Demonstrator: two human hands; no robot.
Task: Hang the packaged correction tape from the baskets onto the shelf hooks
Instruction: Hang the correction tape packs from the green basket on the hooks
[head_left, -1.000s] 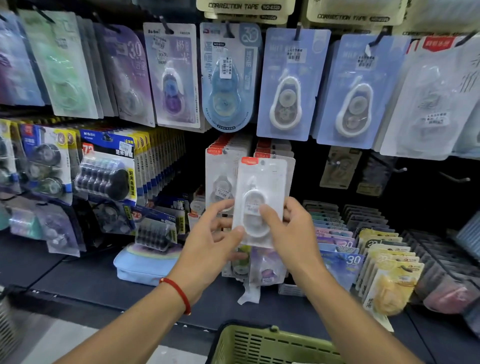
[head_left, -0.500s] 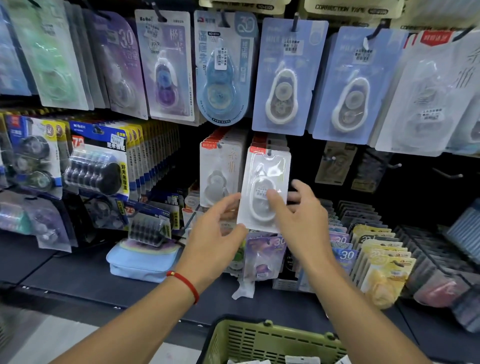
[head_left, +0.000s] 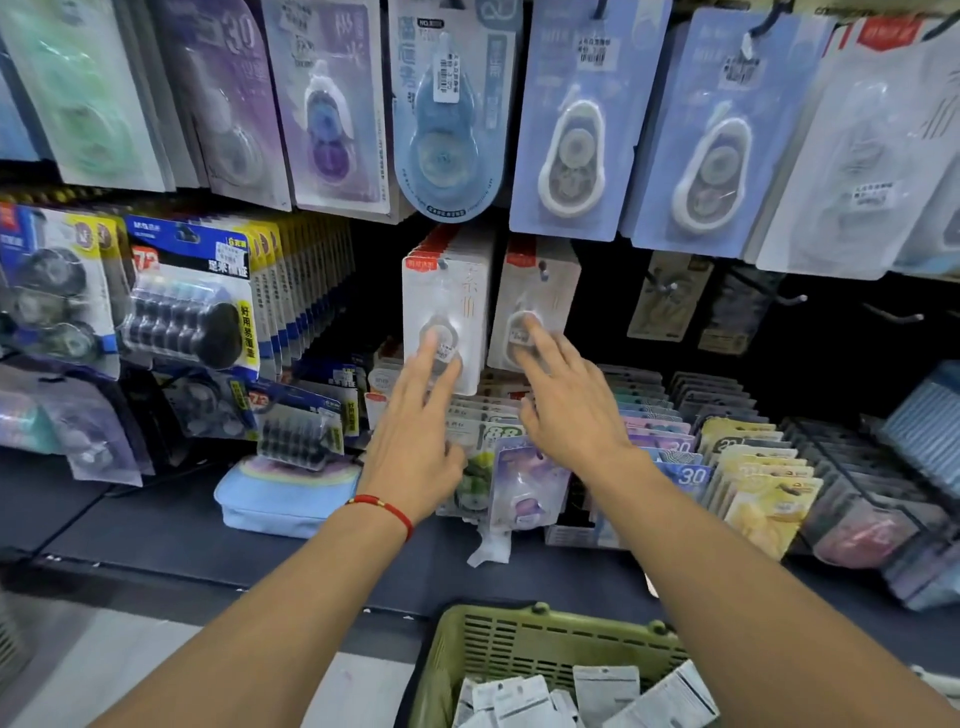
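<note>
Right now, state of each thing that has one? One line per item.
Left hand: open, fingers flat, tips at the left pack.
Right hand: open, empty, fingertips at the right pack.
Left white red-topped correction tape pack: hanging on its hook.
Right white red-topped correction tape pack: hanging on its hook.
Green slotted plastic basket: holds more white packs.
Bare metal hooks: empty.

A single wide-angle head-worn view looks forward and slightly downward, at close range, onto a dark retail shelf (head_left: 156, 540) hung with carded blister packs, with both bare forearms entering from the bottom edge and an olive-green slotted plastic basket (head_left: 540, 644) directly beneath the lens.
</note>
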